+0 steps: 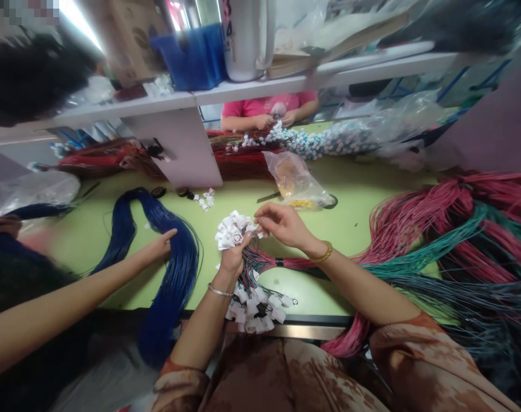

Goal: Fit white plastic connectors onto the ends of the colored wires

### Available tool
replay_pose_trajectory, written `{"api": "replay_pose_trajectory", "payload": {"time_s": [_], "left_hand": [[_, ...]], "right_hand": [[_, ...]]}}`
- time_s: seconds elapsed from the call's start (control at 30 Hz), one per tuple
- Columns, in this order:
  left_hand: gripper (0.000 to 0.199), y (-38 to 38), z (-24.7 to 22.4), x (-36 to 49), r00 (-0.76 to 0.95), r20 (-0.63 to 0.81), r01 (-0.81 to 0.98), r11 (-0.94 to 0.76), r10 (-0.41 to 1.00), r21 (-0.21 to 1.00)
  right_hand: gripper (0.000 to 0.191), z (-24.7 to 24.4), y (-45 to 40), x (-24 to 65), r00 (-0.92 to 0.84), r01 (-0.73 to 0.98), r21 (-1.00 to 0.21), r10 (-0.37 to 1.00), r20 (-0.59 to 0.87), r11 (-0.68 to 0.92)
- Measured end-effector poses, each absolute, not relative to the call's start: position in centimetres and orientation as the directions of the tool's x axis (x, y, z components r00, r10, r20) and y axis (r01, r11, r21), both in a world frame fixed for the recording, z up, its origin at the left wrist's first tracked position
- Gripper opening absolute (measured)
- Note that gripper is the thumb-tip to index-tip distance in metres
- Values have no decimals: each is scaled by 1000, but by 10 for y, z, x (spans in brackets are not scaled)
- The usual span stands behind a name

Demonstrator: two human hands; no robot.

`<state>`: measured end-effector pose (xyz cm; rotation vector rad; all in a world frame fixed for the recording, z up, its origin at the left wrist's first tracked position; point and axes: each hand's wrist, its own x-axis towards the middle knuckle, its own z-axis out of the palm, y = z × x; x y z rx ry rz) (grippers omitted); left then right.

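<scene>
My left hand (233,258) is closed around a bunch of wires tipped with white connectors (231,228), which fan out above the fist. At the right side of that bunch, my right hand (281,223) pinches at one of the connectors; the fingertips partly hide it. Pink and dark wires (260,258) run from the fist to the right, bound by a black band (279,262). Below, more white connectors (256,309) on wires hang at the table's front edge.
A co-worker's arm (114,274) reaches from the left to a blue wire bundle (178,269). Long pink wires (406,212) and green wires (441,246) lie at right. A plastic bag (297,180) and loose white connectors (205,199) lie behind my hands. Another person (269,111) sits opposite, below a shelf (183,102).
</scene>
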<state>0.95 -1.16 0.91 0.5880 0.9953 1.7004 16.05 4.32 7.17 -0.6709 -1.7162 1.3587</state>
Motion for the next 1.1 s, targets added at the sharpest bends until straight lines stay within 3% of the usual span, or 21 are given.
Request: {"api": "replay_pose_trajectory", "payload": {"time_s": [0.17, 0.27, 0.7, 0.93, 1.1], "left_hand": [[38, -11, 11, 8, -365, -104, -566, -132, 925, 814], [37, -11, 12, 8, -365, -113, -585, -133, 924, 800], [34, -13, 10, 9, -399, -120, -573, -145, 909, 806], [32, -12, 9, 14, -456, -99, -492, -158, 884, 856], [37, -9, 3, 14, -522, -141, -489, -160, 841, 857]], "right_hand": [[12, 69, 34, 158, -489, 94, -743, 681, 546, 663], [15, 68, 32, 156, -439, 111, -615, 593, 675, 781], [12, 67, 30, 156, -533, 192, -501, 518, 669, 844], [21, 59, 32, 154, -645, 245, -408, 462, 609, 880], [37, 47, 19, 148, -606, 317, -376, 491, 626, 871]]}}
